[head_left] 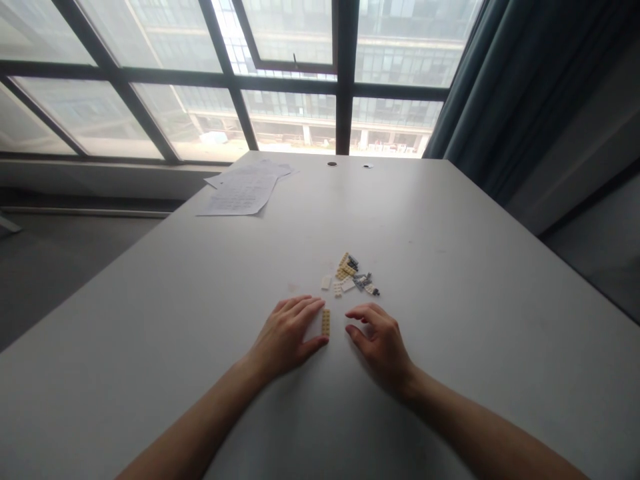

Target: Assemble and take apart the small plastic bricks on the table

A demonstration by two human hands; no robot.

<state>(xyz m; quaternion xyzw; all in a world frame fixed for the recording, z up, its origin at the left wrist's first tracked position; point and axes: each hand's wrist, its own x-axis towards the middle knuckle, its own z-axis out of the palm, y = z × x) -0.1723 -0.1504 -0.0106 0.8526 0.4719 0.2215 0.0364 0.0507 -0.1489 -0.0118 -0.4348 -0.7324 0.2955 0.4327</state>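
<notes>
A tan studded toy-brick plate [326,323] stands lengthwise on the table between the thumb and index finger of my left hand [286,333]. The thumb is at its near end and the index fingertip at its far end. My right hand [380,337] is a short way to the right, thumb and fingers curved with a gap between them, holding nothing. Just beyond both hands lies a small pile of loose toy bricks: tan plates [345,268], white pieces [348,285] and grey pieces [361,280]. A lone pale flat piece [326,283] is left of the pile.
The white table [450,267] stretches away to a large window. Printed paper sheets [245,190] overlap at its far left edge. Two round holes, one a dark cable hole [332,164], are near the back edge. A blue-grey curtain [480,100] hangs at the right.
</notes>
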